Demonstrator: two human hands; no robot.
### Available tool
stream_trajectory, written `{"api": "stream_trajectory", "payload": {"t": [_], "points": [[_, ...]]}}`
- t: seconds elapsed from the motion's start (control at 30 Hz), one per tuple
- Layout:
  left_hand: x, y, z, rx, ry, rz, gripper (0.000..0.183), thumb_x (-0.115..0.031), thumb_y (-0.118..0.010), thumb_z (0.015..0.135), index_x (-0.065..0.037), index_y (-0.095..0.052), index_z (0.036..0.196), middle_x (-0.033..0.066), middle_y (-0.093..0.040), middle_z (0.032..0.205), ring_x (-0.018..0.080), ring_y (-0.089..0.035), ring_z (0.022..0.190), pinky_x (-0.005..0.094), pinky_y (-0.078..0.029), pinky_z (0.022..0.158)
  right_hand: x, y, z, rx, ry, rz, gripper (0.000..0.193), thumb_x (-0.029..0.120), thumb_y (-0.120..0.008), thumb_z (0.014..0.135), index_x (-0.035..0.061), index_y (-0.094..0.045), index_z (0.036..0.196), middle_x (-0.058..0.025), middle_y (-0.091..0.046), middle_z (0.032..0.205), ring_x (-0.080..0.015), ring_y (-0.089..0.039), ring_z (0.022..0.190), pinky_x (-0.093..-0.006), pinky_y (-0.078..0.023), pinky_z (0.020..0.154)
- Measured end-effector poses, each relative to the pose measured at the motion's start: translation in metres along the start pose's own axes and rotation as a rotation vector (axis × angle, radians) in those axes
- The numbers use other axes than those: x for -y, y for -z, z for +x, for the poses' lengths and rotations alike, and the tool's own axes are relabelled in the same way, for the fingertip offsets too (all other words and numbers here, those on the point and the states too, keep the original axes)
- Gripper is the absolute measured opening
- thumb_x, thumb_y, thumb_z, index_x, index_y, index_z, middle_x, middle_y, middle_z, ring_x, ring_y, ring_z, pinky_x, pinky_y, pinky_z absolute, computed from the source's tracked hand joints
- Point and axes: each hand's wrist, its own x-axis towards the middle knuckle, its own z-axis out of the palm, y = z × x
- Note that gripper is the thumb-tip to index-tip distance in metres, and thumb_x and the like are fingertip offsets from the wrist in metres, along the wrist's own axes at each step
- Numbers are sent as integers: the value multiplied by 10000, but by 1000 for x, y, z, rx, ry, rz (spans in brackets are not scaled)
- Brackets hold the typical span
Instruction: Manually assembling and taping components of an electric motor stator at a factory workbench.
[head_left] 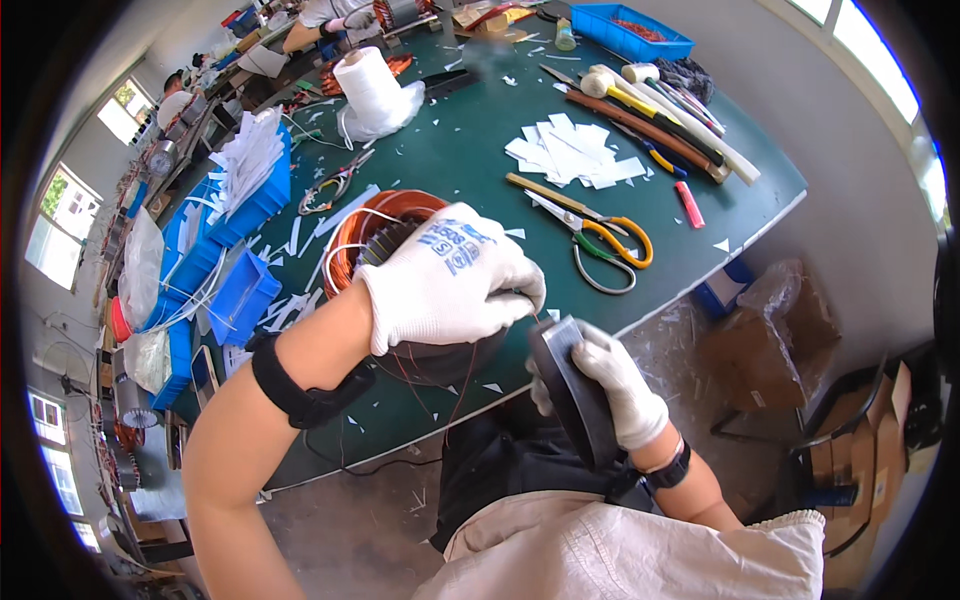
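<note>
My left hand, in a white knit glove, reaches over a motor stator wound with copper wire and edged with white sleeving. Its thumb and forefinger are pinched on what looks like a thin copper wire, whose short end points at the tool in my other hand. My right hand, gloved too, is closed around a long dark grey tool with a flat, shiny upper face; its exact kind is unclear. The tool is tilted in front of the table edge, its top near my left fingertips. Fine reddish wires hang below the stator.
On the green table lie scissors, white paper pieces, mallets, pliers and a white thread cone. Blue bins line the left. A cardboard box stands right. Another person's arm is at the far end.
</note>
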Motion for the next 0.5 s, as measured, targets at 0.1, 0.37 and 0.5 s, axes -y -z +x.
{"api": "stream_trajectory", "payload": {"t": [0.1,0.37,0.5], "points": [[-6,6,-3,42,73,-90,211,-260,-595,881,-144,-764,931,110,-734,885,275,-697,884,396,-492,890,7,-8,5,-59,-24,-118,426,314,-653,966,-22,-559,1210,-118,-675,1001,-186,-691,813,-310,-576,735],[2,-5,-6,-101,48,-30,138,-220,-658,845,-119,-753,849,77,-730,823,276,-689,811,379,-499,809,3,-10,13,-79,3,-192,503,400,-709,892,-22,-569,1126,-156,-679,924,-231,-689,731,-333,-565,654],[-1,-2,-4,-8,83,39,165,-238,-643,851,-121,-759,863,93,-732,820,263,-699,820,384,-499,807,4,-9,8,-77,-6,-115,453,320,-651,958,-40,-556,1216,-128,-672,1025,-184,-687,789,-310,-571,730]]}}
